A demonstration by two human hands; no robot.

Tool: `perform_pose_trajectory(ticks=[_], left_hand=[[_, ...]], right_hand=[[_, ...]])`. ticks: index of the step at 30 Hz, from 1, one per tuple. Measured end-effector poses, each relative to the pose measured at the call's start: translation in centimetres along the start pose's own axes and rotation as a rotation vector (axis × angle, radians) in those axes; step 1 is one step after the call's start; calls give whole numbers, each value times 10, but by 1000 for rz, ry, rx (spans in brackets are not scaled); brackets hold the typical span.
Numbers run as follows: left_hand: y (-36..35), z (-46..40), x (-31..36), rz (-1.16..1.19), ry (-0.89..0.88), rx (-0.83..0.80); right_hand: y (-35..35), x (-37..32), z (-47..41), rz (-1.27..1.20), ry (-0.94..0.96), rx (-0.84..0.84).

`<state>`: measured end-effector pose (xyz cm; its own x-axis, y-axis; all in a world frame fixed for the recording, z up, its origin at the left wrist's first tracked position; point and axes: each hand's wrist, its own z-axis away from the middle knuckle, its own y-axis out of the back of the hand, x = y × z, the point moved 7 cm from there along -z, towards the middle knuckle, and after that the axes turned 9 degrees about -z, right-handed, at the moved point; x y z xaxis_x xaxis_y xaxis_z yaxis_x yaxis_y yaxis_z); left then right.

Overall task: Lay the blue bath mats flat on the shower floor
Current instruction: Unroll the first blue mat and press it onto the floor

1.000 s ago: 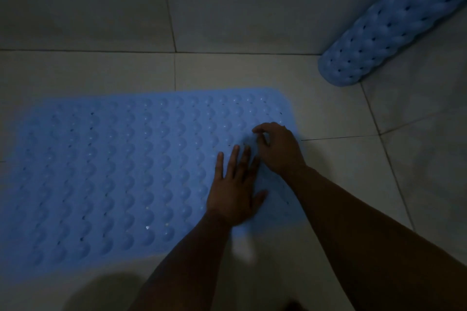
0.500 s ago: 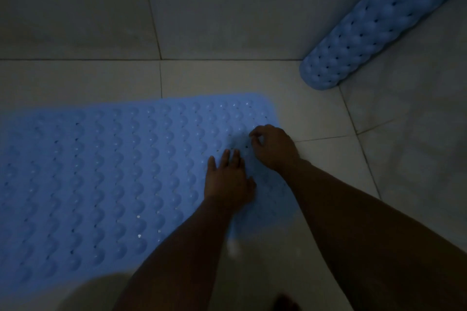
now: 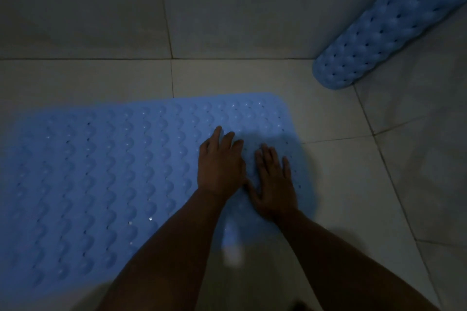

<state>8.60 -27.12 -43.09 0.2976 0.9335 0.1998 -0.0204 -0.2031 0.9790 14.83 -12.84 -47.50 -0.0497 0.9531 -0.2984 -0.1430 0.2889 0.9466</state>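
Two blue bath mats were in view. The unrolled mat (image 3: pixel 101 179) lay flat on the tiled shower floor (image 3: pixel 328 184), its long axis running left to right across the view, its right end just short of a floor grout line. The rolled mat (image 3: pixel 389 25) leaned in the far right corner, its long axis slanting from the floor up to the right. Both hands pressed palm-down on the flat mat's right end, side by side: the left hand (image 3: pixel 221 164) and the right hand (image 3: pixel 275 182), fingers straight and slightly spread, gripping nothing.
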Motion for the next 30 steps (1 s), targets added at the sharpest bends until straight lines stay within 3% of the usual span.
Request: perform_pose_trajectory(ticks=[9,17,19,22,26,30], left_hand=[[-14,2,-2,16,5,-18],[8,11,-3,0,0,-45],[15,12,0,11,2,-37],[20,11,6,25,-8,-27],[23,11,10,13,-25,-22],[14,17,7,18,-32,-30]], right_hand=[[-4,5,-2,57,6,-23],[21,4,-22,1,-57,-263],[48,3,-34,-102,-77,-228],[72,12,-29,-101,13,-8],[30,40,8,29,-51,-196],[11,40,19,26,-49,-101]])
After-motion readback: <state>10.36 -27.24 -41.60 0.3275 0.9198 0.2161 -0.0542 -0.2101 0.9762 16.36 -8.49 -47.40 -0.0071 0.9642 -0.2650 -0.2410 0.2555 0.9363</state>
